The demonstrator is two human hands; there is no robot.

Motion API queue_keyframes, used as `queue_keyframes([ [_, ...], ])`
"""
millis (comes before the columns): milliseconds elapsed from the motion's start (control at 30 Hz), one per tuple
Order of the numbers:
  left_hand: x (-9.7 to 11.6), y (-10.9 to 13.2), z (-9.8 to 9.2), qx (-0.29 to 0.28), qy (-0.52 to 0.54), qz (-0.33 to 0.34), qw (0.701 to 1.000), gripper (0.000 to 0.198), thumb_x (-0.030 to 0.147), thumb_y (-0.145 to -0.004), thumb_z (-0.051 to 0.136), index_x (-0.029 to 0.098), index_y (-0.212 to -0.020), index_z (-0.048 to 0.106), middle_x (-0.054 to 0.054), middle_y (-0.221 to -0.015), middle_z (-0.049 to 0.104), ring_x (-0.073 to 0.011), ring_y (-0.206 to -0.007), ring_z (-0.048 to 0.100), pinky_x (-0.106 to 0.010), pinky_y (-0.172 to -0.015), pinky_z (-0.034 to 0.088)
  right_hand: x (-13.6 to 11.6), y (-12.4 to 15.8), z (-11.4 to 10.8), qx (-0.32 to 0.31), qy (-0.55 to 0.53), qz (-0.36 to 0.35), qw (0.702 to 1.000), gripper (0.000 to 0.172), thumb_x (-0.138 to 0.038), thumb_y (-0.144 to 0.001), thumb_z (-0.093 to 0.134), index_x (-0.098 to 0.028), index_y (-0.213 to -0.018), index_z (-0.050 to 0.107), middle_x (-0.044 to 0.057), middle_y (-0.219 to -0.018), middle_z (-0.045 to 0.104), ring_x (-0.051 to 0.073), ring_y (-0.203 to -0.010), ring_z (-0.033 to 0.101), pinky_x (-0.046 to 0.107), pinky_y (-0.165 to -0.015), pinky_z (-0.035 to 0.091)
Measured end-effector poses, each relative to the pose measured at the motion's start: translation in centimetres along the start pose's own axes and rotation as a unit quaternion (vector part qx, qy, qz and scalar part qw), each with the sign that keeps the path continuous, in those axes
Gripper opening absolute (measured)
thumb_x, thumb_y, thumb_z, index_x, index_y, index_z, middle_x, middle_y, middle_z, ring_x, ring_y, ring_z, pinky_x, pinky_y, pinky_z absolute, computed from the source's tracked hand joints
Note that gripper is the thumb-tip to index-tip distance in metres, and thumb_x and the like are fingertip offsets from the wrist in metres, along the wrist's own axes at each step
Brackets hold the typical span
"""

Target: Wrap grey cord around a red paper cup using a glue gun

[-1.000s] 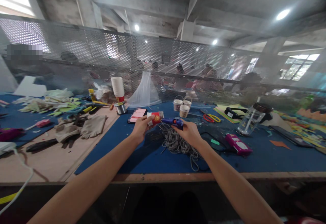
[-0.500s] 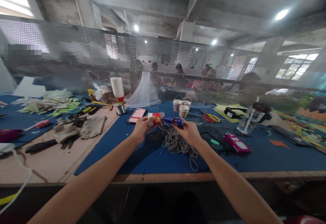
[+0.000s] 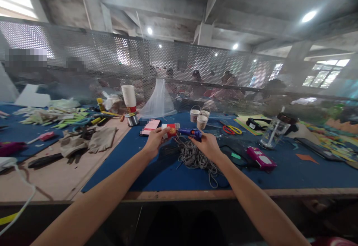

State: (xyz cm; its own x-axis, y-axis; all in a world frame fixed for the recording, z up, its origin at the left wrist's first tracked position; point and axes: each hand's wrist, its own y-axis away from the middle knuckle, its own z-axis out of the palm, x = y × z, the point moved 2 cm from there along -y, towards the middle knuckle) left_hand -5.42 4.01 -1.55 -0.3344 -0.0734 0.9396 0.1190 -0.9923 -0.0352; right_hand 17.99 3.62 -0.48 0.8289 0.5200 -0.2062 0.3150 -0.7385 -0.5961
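My left hand is closed around a red and white paper cup, which lies on its side in the air above the table. In my right hand is a blue glue gun, its nozzle pointing left at the cup's side; whether the tip touches the cup I cannot tell. Below the glue gun sits a tangled heap of grey cord. Beyond it stand several small white cups with wire handles.
A stack of paper cups stands back left near a wire spool. Scissors, a purple box and a glass bottle lie or stand to the right. Gloves rest on the left. A perforated metal screen runs behind.
My left hand and the cup have shifted very slightly; the glue gun stays pointed at the cup. Nothing else has visibly moved.
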Motion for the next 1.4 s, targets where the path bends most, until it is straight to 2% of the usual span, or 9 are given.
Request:
queue_keyframes([
  [200,-0.2,-0.4,-0.4,0.002,0.019,-0.001,1.0,0.032,0.033,-0.066,0.083,0.013,-0.088,0.072,-0.007,-0.087,0.073,-0.0153,-0.073,0.066,-0.028,-0.068,0.059,0.1,-0.2,0.1,-0.008,-0.073,0.028,0.997,0.038,-0.057,-0.088,0.056,-0.021,-0.089,0.069,0.005,-0.071,0.071,0.025,-0.071,0.069,0.027,-0.061,0.041],
  [300,-0.2,-0.5,-0.3,0.008,0.028,-0.008,1.0,0.029,0.031,-0.067,0.082,0.012,-0.085,0.071,-0.007,-0.085,0.073,-0.0154,-0.072,0.066,-0.029,-0.069,0.059,0.1,-0.4,0.0,-0.035,-0.148,0.073,0.986,0.04,-0.06,-0.084,0.06,-0.021,-0.084,0.068,0.004,-0.067,0.069,0.023,-0.067,0.067,0.027,-0.06,0.043],
  [400,-0.2,-0.4,-0.3,0.018,0.038,-0.024,0.999,0.026,0.029,-0.067,0.082,0.012,-0.084,0.071,-0.006,-0.081,0.072,-0.0148,-0.069,0.065,-0.029,-0.067,0.059,0.3,-0.6,-0.2,-0.067,-0.251,0.131,0.957,0.04,-0.06,-0.081,0.063,-0.02,-0.086,0.065,-0.001,-0.054,0.062,0.018,-0.051,0.061,0.027,-0.055,0.044],
  [500,-0.2,-0.3,-0.2,0.012,0.043,-0.029,0.999,0.025,0.028,-0.068,0.082,0.013,-0.085,0.071,-0.006,-0.079,0.072,-0.0148,-0.067,0.065,-0.028,-0.064,0.058,0.4,-0.7,-0.5,-0.079,-0.334,0.142,0.928,0.038,-0.055,-0.082,0.064,-0.02,-0.097,0.06,-0.007,-0.047,0.055,0.015,-0.045,0.056,0.027,-0.055,0.045],
  [700,-0.4,-0.4,-0.2,-0.012,0.056,-0.039,0.998,0.017,0.025,-0.073,0.077,0.012,-0.082,0.07,-0.005,-0.075,0.071,-0.0143,-0.062,0.063,-0.029,-0.061,0.058,1.1,-1.1,-0.5,-0.088,-0.446,0.137,0.88,0.034,-0.052,-0.083,0.062,-0.018,-0.087,0.059,-0.002,-0.059,0.061,0.014,-0.052,0.057,0.027,-0.058,0.046],
  [933,-0.2,-0.3,0.0,-0.014,0.07,-0.049,0.996,0.01,0.02,-0.076,0.074,0.012,-0.079,0.068,-0.006,-0.075,0.071,-0.0149,-0.064,0.065,-0.03,-0.063,0.06,4.6,-1.9,-0.3,0.035,-0.35,0.241,0.904,0.046,-0.061,-0.073,0.066,-0.015,-0.076,0.067,0.0,-0.065,0.061,0.014,-0.061,0.052,0.025,-0.058,0.038],
  [1100,-0.3,-0.2,0.0,-0.02,0.072,-0.047,0.996,0.012,0.021,-0.077,0.074,0.012,-0.083,0.069,-0.006,-0.079,0.072,-0.0155,-0.067,0.065,-0.031,-0.065,0.061,7.3,-2.0,0.2,0.066,-0.293,0.296,0.907,0.051,-0.06,-0.067,0.071,-0.013,-0.087,0.068,0.005,-0.073,0.068,0.019,-0.068,0.06,0.026,-0.062,0.042],
  [1267,-0.4,-0.4,-0.1,-0.028,0.072,-0.049,0.996,0.017,0.023,-0.075,0.077,0.013,-0.085,0.069,-0.007,-0.082,0.073,-0.0161,-0.067,0.066,-0.032,-0.066,0.061,9.4,-1.9,1.0,0.016,-0.129,0.289,0.948,0.05,-0.063,-0.075,0.062,-0.015,-0.087,0.071,0.01,-0.082,0.073,0.025,-0.08,0.067,0.029,-0.068,0.044],
  [1400,-0.5,-0.4,-0.1,-0.031,0.081,-0.051,0.995,0.017,0.021,-0.074,0.078,0.013,-0.085,0.068,-0.008,-0.085,0.074,-0.016,-0.067,0.067,-0.033,-0.067,0.061,10.4,-1.7,1.6,-0.026,-0.071,0.291,0.954,0.05,-0.064,-0.081,0.055,-0.018,-0.087,0.074,0.01,-0.084,0.074,0.025,-0.083,0.069,0.028,-0.067,0.044],
])
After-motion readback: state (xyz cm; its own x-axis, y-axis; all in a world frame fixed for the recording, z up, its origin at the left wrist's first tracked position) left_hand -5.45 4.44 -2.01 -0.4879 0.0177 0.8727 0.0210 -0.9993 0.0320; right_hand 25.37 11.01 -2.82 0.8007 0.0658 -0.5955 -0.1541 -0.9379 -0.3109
